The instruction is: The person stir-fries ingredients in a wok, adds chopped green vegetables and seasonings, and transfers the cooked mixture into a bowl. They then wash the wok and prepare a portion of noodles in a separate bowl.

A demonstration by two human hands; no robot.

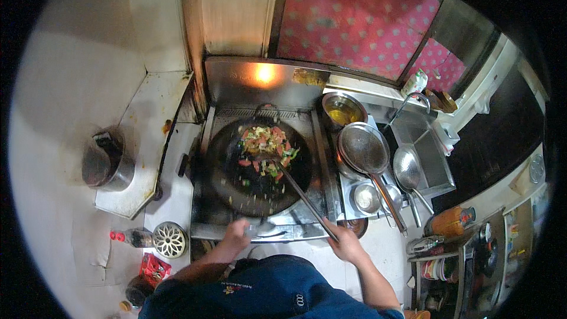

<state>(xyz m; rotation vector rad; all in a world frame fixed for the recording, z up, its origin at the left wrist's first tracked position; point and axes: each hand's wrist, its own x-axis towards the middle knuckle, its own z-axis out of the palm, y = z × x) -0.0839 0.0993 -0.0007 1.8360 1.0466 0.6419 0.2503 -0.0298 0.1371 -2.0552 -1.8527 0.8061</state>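
A large dark wok point(261, 201) sits on the metal stove, directly before me. Chopped food point(266, 142), with green, pinkish and pale pieces, lies in its upper middle, and some bits look blurred over the lower part. My right hand point(347, 241) grips the long handle of a metal cooking utensil point(303, 197), whose head is partly hidden in the food. At the wok's near edge, my left hand point(237, 236) is closed around something greyish, perhaps a cloth or the wok's handle; the blur hides which.
Right of the stove are a steel bowl of yellowish liquid point(343, 111), a round mesh strainer point(364, 147), a perforated ladle point(406, 168) and a sink point(425, 142). At left stand a metal pot point(110, 164), bottles point(137, 238) and a patterned metal trivet point(170, 240).
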